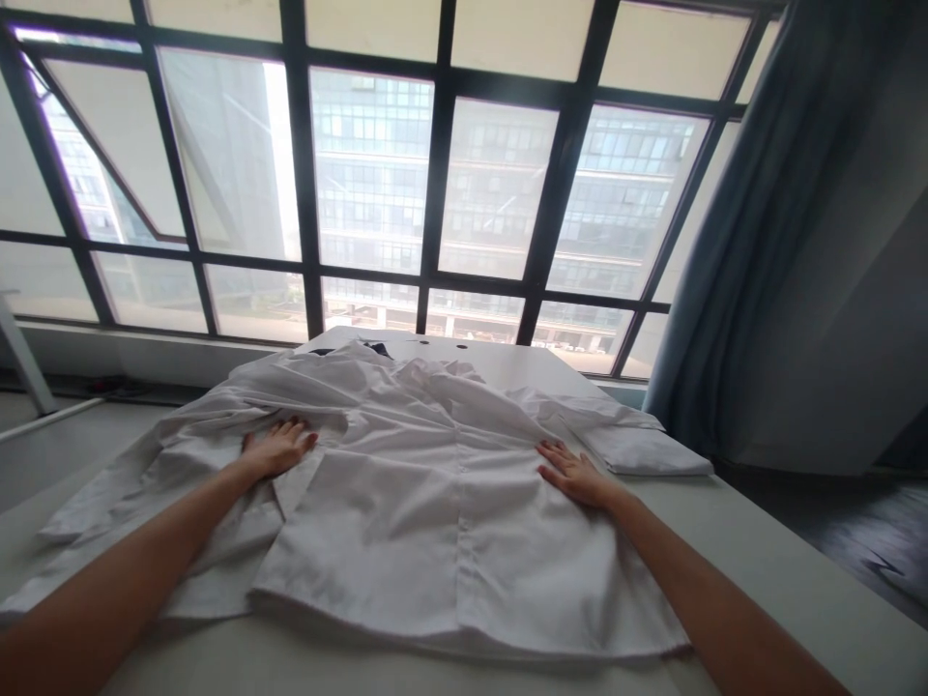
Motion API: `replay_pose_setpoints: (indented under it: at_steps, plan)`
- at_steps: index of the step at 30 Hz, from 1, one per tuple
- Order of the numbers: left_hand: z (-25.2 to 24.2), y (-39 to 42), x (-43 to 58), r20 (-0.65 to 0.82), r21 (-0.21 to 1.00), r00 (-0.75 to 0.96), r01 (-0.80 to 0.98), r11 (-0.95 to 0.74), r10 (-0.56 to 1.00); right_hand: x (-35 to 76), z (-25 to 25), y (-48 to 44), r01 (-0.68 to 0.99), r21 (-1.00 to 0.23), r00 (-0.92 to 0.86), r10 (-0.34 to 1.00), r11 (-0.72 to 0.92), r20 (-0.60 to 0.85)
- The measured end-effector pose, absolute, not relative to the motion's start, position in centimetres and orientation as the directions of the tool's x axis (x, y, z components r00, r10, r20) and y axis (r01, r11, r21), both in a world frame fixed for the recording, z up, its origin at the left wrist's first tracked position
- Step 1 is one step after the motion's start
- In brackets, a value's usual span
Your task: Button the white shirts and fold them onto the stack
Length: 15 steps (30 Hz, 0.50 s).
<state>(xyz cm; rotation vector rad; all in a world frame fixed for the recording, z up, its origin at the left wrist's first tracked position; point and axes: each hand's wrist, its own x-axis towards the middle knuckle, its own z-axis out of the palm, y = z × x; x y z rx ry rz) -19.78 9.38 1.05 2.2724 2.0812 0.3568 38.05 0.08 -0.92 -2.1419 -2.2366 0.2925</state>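
A white buttoned shirt (406,522) lies spread over the table, its hem towards me and its button line running down the middle. Wrinkles cross its upper part. My left hand (281,448) rests flat on white cloth at the shirt's left side, fingers apart. On the right side of the shirt, my right hand (572,474) lies palm down with its fingers spread. Neither hand grips anything. More loose white cloth (210,541) lies under and around my left forearm.
Folded white cloth (652,449) sits near the right edge of the white table (783,570). A dark object (378,350) shows at the far end. Beyond stand large windows (373,174), with a blue-grey curtain (732,271) at the right.
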Motion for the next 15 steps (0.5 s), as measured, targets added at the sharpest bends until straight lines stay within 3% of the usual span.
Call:
replay_pose_setpoints:
  at_steps: [9, 13, 15]
  plan:
    - [3.1, 9.9, -19.5, 0.145, 0.171, 0.093, 0.978, -0.118, 0.985, 37.8, -1.3, -0.6, 0.98, -0.156, -0.126, 0.992, 0.126, 0.01]
    - [3.3, 7.7, -17.2, 0.222, 0.114, 0.253, 0.952, -0.283, 0.942, 37.8, -1.4, -0.3, 0.975, -0.181, -0.13, 0.991, 0.132, 0.022]
    - [3.6, 6.1, -16.0, 0.213, 0.161, 0.341, 0.912, -0.377, 0.916, 37.8, -1.5, -0.2, 0.977, -0.181, -0.115, 0.993, 0.116, 0.018]
